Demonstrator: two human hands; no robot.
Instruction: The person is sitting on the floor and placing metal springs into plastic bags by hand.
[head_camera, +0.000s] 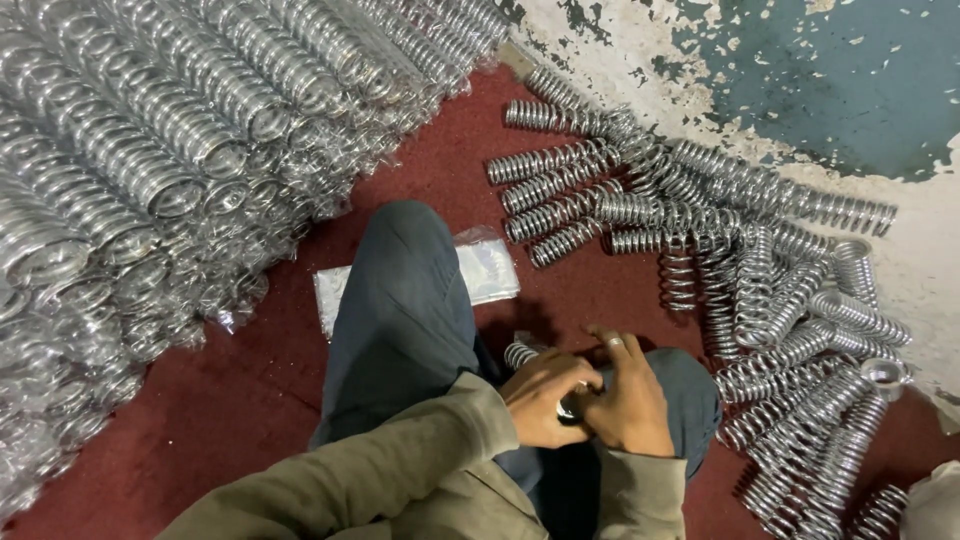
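Two hands meet over your lap in the head view, low and just right of centre. Your left hand and right hand are both curled tight around one chrome spring, whose free end pokes out toward 10 o'clock from your knuckles. A clear sleeve seems to cover that end, though your fingers hide most of it, so I cannot be sure.

Keep the coil steady with the left hand and let the right do the fine work. Keep the fingertips on the plastic, not between the coils.

Flat clear bags lie at 12 o'clock beyond your knee. Loose bare springs spread from 1 to 4 o'clock. Wrapped springs are stacked at 10 o'clock on the red floor.
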